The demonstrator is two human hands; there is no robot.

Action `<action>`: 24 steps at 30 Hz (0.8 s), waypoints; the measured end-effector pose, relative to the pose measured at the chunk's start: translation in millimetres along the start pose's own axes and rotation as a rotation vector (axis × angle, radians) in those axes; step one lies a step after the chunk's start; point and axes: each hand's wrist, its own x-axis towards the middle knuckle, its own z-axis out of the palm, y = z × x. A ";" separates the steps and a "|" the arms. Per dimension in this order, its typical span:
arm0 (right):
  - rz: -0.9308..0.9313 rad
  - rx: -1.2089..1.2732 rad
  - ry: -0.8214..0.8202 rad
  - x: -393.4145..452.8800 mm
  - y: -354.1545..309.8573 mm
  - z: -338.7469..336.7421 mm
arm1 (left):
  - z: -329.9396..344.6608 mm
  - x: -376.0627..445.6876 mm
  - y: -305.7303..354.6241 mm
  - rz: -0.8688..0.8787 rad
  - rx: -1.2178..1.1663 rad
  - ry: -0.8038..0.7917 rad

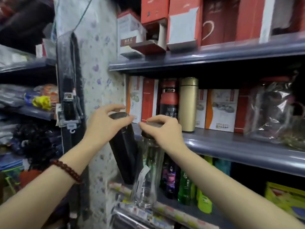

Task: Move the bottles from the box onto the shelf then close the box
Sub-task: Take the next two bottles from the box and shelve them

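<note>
My left hand grips a black bottle by its dark lid and holds it up, tilted, at the left end of the middle shelf. My right hand grips the dark lid of a clear glass bottle that hangs just right of the black one. Both bottles are in the air in front of the shelf edge, close together. A red-and-black bottle and a gold bottle stand on the middle shelf behind. The box is out of view.
Orange-and-white cartons line the back of the middle shelf, with a crinkled plastic bag at its right. Red boxes fill the upper shelf. Purple and green bottles stand on the lower shelf. A papered pillar rises at the left.
</note>
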 end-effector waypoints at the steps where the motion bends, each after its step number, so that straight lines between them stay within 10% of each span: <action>1: 0.001 0.004 0.021 9.3 -9.6 -7.7 | 2.2 10.6 8.4 0.023 -0.038 0.010; 24: -0.163 -0.480 0.676 59.2 -90.0 -195.7 | 126.5 78.3 132.9 0.529 -0.382 -0.069</action>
